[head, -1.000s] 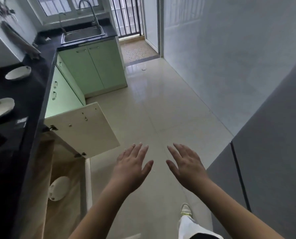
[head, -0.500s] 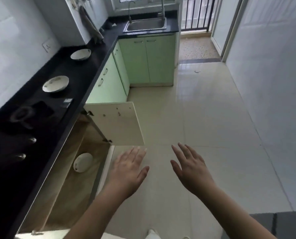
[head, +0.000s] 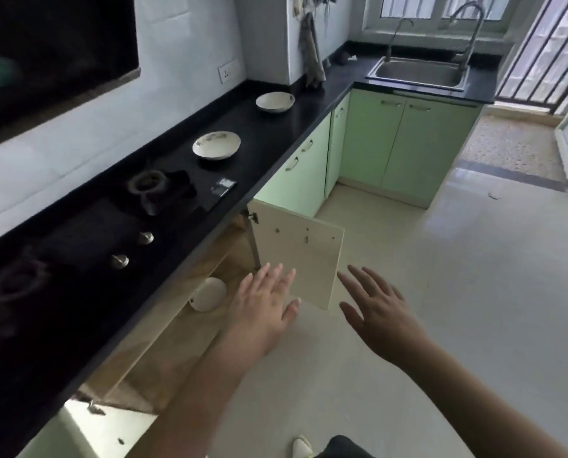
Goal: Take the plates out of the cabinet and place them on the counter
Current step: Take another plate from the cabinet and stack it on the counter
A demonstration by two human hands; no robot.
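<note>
Black counter [head: 269, 127] gleams along the left; two white plates [head: 216, 145] on it, the near one faintly dark-patterned. Pale green cabinet doors [head: 408, 143] far off, cream open door [head: 302, 259], white plate [head: 208, 294] on wood-grain shelf [head: 163, 358].

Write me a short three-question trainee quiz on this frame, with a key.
1. How many plates sit on the black counter?
2. True or false: the left hand is gripping the plate in the cabinet.
3. Which is open? A) the green doors under the sink B) the cabinet door by the hands C) none

Key:
1. Two: the near plate and the far plate.
2. False; both it and the right hand are open and empty.
3. B
</note>
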